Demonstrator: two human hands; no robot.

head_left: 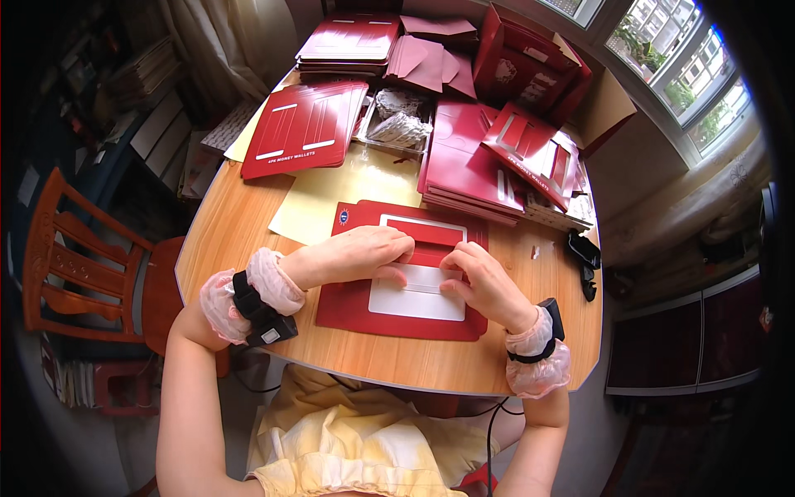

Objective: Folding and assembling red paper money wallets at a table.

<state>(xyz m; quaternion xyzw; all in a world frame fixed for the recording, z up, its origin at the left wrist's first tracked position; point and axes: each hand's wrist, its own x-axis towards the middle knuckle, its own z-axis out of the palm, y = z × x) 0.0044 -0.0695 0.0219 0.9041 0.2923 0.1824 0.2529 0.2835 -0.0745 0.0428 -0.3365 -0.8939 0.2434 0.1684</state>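
Note:
A flat red cardboard sheet [344, 311] lies on the table in front of me, with a small blue emblem at its far left corner. On its middle rests a folded card, with a white panel [418, 305] on the near side and a red strip [439, 230] in a white border on the far side. From the left, my left hand [364, 251] bends over the card, fingers curled and thumb on the white panel. My right hand [489, 282] grips the opposite side, thumb and fingers near the fold. The fingertips partly hide the fold.
Stacked printed red cards [302, 128] lie at the back left beside a clear box [397, 116] of white pieces. Red folders [468, 157] and a tilted red package [530, 153] stand at back right. Yellow paper [319, 203] lies beneath. A black item [584, 257] sits at the right edge.

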